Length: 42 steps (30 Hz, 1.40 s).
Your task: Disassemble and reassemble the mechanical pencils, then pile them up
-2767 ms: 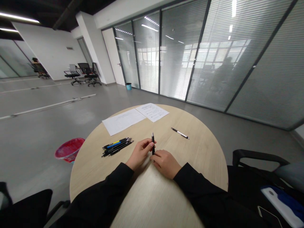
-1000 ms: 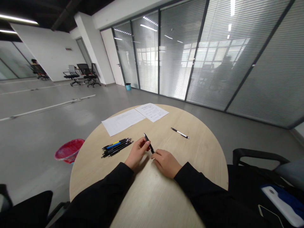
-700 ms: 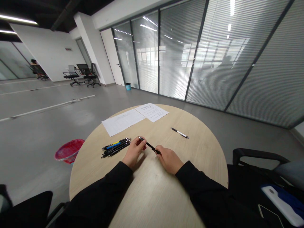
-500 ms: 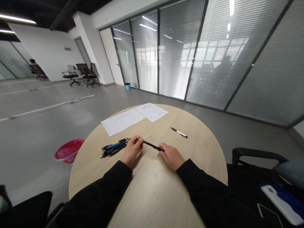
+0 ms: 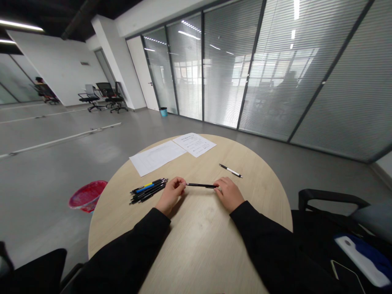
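A black pen with a metal tip (image 5: 200,185) lies level across the round pale wood table (image 5: 260,204), held at its ends between my two hands. My left hand (image 5: 170,196) pinches the pen's left end, and my right hand (image 5: 228,194) has its fingertips on the right end. Left of my left hand lies a bundle of several black pens (image 5: 148,191), one with yellow and blue parts. A white and black pen (image 5: 230,170) lies further out to the right, and two printed sheets of paper (image 5: 156,157) lie at the far edge.
A red wastebasket (image 5: 87,197) stands on the grey floor left of the table. A black chair armrest (image 5: 327,195) and a white and blue object (image 5: 358,261) are at the right. Office chairs (image 5: 108,96) stand far off by a wall, beside glass partitions with blinds (image 5: 275,69).
The black pen has swung from nearly upright to lying level. My hands have drawn apart along it, my right hand moving to the right and out to its far end.
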Each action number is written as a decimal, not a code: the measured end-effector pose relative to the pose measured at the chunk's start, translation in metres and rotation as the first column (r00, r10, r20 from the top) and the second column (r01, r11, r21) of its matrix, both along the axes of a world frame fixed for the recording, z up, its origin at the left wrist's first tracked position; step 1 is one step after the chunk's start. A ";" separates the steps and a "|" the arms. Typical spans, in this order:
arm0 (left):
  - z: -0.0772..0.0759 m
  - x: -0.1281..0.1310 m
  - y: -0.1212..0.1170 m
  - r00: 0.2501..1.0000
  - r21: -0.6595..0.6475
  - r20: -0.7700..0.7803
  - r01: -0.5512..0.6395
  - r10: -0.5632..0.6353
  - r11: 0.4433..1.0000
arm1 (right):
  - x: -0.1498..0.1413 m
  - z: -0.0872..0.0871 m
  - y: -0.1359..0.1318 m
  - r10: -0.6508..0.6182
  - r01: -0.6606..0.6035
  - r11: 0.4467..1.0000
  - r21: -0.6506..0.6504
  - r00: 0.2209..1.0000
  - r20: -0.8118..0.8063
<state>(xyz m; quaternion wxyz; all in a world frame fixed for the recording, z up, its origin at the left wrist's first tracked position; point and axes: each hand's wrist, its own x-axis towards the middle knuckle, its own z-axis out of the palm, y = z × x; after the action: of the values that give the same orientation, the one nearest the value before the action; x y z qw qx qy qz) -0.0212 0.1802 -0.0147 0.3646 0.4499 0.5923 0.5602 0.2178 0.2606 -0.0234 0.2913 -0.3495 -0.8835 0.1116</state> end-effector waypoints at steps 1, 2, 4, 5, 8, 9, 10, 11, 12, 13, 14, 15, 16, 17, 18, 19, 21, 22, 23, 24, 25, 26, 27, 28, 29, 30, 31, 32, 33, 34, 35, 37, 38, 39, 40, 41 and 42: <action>0.000 0.000 0.000 1.000 -0.007 -0.007 0.004 -0.004 1.000 | 0.003 -0.002 0.005 -0.010 0.010 1.000 0.003 1.000 0.001; 0.001 0.000 0.000 1.000 -0.012 -0.016 0.006 -0.006 1.000 | 0.005 -0.003 0.010 -0.030 0.030 1.000 0.000 1.000 0.001; 0.002 0.002 -0.001 0.999 -0.017 -0.034 0.006 -0.006 1.000 | 0.012 -0.007 0.020 -0.072 0.073 0.997 -0.017 0.997 0.016; 0.003 0.002 -0.002 0.999 -0.019 -0.042 0.006 -0.007 1.000 | 0.015 -0.009 0.026 -0.109 0.109 0.994 -0.025 0.994 0.025; 0.005 0.003 -0.003 0.998 -0.027 -0.063 0.023 -0.025 0.999 | 0.026 -0.012 0.040 -0.221 0.223 0.974 -0.033 0.974 0.056; 0.005 0.003 -0.003 0.997 -0.030 -0.069 0.029 -0.031 0.999 | 0.030 -0.013 0.044 -0.263 0.265 0.964 -0.033 0.963 0.066; 0.005 0.003 -0.003 0.997 -0.033 -0.075 0.034 -0.036 0.999 | 0.033 -0.014 0.048 -0.300 0.303 0.952 -0.032 0.951 0.076; 0.004 0.003 -0.003 0.996 -0.035 -0.080 0.037 -0.039 0.999 | 0.037 -0.014 0.051 -0.329 0.333 0.942 -0.034 0.941 0.084; 0.004 0.003 -0.003 0.996 -0.035 -0.083 0.038 -0.041 0.999 | 0.040 -0.015 0.053 -0.358 0.363 0.931 -0.040 0.929 0.095; 0.003 0.003 -0.002 0.996 -0.034 -0.084 0.038 -0.041 0.999 | 0.043 -0.015 0.055 -0.383 0.390 0.919 -0.052 0.917 0.109; 0.003 0.002 -0.002 0.996 -0.034 -0.084 0.040 -0.042 0.999 | 0.045 -0.015 0.057 -0.402 0.411 0.910 -0.060 0.907 0.123; 0.002 0.002 -0.002 0.996 -0.033 -0.083 0.040 -0.043 0.999 | 0.048 -0.016 0.059 -0.422 0.432 0.900 -0.064 0.897 0.132; 0.002 0.002 -0.002 0.996 -0.032 -0.082 0.041 -0.043 0.999 | 0.050 -0.017 0.060 -0.436 0.447 0.892 -0.064 0.889 0.137; 0.002 0.002 -0.002 0.996 -0.033 -0.082 0.041 -0.044 0.999 | 0.052 -0.017 0.061 -0.449 0.460 0.885 -0.063 0.882 0.142; 0.002 0.002 -0.002 0.996 -0.034 -0.082 0.041 -0.044 0.999 | 0.053 -0.018 0.062 -0.458 0.471 0.880 -0.063 0.877 0.146; 0.003 0.002 -0.002 0.996 -0.035 -0.083 0.041 -0.044 0.999 | 0.055 -0.018 0.063 -0.464 0.477 0.877 -0.063 0.873 0.151; 0.004 0.003 -0.002 0.995 -0.037 -0.084 0.043 -0.046 0.998 | 0.057 -0.019 0.064 -0.471 0.485 0.872 -0.064 0.868 0.159; 0.005 0.003 -0.003 0.995 -0.039 -0.087 0.045 -0.048 0.998 | 0.057 -0.019 0.064 -0.474 0.488 0.870 -0.064 0.866 0.162; 0.006 0.004 -0.003 0.995 -0.039 -0.089 0.046 -0.050 0.998 | 0.058 -0.019 0.064 -0.477 0.492 0.868 -0.064 0.863 0.165; 0.007 0.004 -0.003 0.994 -0.041 -0.091 0.049 -0.053 0.998 | 0.058 -0.019 0.064 -0.481 0.497 0.865 -0.066 0.860 0.168; 0.008 0.004 -0.004 0.994 -0.044 -0.094 0.049 -0.053 0.998 | 0.058 -0.020 0.064 -0.486 0.502 0.862 -0.069 0.857 0.171; 0.008 0.005 -0.004 0.994 -0.046 -0.096 0.048 -0.052 0.998 | 0.058 -0.020 0.064 -0.489 0.507 0.859 -0.072 0.855 0.174; 0.009 0.005 -0.004 0.994 -0.048 -0.095 0.048 -0.053 0.998 | 0.058 -0.020 0.064 -0.492 0.510 0.857 -0.075 0.853 0.176; 0.009 0.005 -0.004 0.994 -0.049 -0.093 0.049 -0.054 0.998 | 0.058 -0.020 0.064 -0.494 0.513 0.855 -0.078 0.851 0.177; 0.009 0.005 -0.004 0.994 -0.050 -0.091 0.051 -0.055 0.997 | 0.058 -0.021 0.064 -0.496 0.515 0.853 -0.080 0.850 0.178; 0.008 0.005 -0.004 0.994 -0.051 -0.090 0.054 -0.058 0.997 | 0.058 -0.021 0.063 -0.497 0.517 0.852 -0.083 0.849 0.179; 0.008 0.005 -0.004 0.994 -0.052 -0.089 0.057 -0.061 0.997 | 0.058 -0.021 0.063 -0.499 0.519 0.850 -0.088 0.847 0.182; 0.008 0.005 -0.004 0.994 -0.054 -0.088 0.059 -0.064 0.997 | 0.058 -0.020 0.063 -0.501 0.523 0.847 -0.094 0.845 0.185; 0.008 0.005 -0.003 0.994 -0.055 -0.088 0.059 -0.064 0.997 | 0.058 -0.020 0.063 -0.503 0.526 0.844 -0.100 0.843 0.188; 0.008 0.005 -0.003 0.994 -0.057 -0.087 0.058 -0.063 0.997 | 0.058 -0.020 0.062 -0.506 0.530 0.842 -0.106 0.841 0.191; 0.008 0.005 -0.003 0.994 -0.058 -0.087 0.058 -0.063 0.997 | 0.058 -0.019 0.062 -0.510 0.534 0.838 -0.108 0.839 0.190; 0.009 0.005 -0.004 0.994 -0.062 -0.092 0.058 -0.063 0.996 | 0.059 -0.018 0.062 -0.521 0.546 0.831 -0.108 0.832 0.191; 0.009 0.005 -0.004 0.993 -0.066 -0.095 0.058 -0.065 0.996 | 0.059 -0.018 0.062 -0.525 0.551 0.828 -0.108 0.828 0.196; 0.010 0.005 -0.005 0.993 -0.069 -0.098 0.059 -0.066 0.996 | 0.060 -0.018 0.062 -0.529 0.556 0.824 -0.110 0.824 0.205; 0.010 0.005 -0.005 0.993 -0.071 -0.100 0.060 -0.067 0.996 | 0.061 -0.018 0.062 -0.531 0.562 0.819 -0.115 0.819 0.217; 0.011 0.005 -0.005 0.993 -0.070 -0.101 0.060 -0.067 0.996 | 0.062 -0.019 0.063 -0.531 0.566 0.816 -0.121 0.815 0.230; 0.011 0.005 -0.005 0.992 -0.069 -0.102 0.060 -0.067 0.996 | 0.063 -0.019 0.063 -0.530 0.568 0.813 -0.127 0.813 0.242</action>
<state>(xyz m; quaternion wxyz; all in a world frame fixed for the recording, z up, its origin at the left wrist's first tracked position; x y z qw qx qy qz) -0.0158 0.1749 -0.0041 0.3655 0.4850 0.6140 0.5041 0.2807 0.3239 -0.0423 0.1875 -0.6263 -0.7532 0.0728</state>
